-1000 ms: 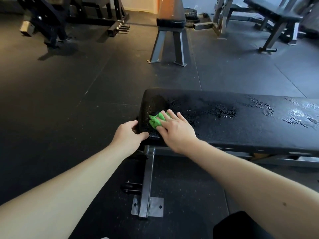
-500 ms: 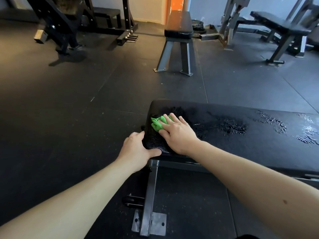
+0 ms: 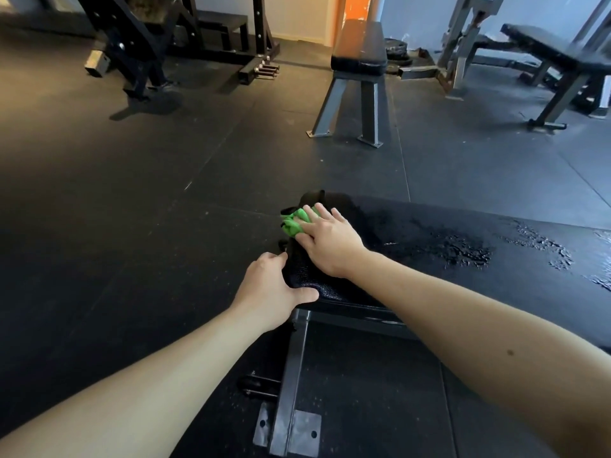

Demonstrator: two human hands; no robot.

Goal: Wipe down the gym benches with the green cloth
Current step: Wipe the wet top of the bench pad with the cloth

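Just left of centre, the right hand [image 3: 330, 241] lies flat with straight fingers, pressing a crumpled bright green cloth [image 3: 292, 224] onto the left end of the black textured padded bench [image 3: 463, 285]. Lower down, the left hand [image 3: 267, 292] grips that end's near corner, thumb along the front edge and fingers curled round the side. Wet patches [image 3: 463, 251] glisten on the pad toward the right of the frame. Another flat black bench [image 3: 358, 44] on grey steel legs stands at upper centre on the dark rubber floor [image 3: 132, 193].

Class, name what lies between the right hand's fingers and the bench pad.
The bunched green cloth, pressed under the right hand onto the bench pad, in the head view.
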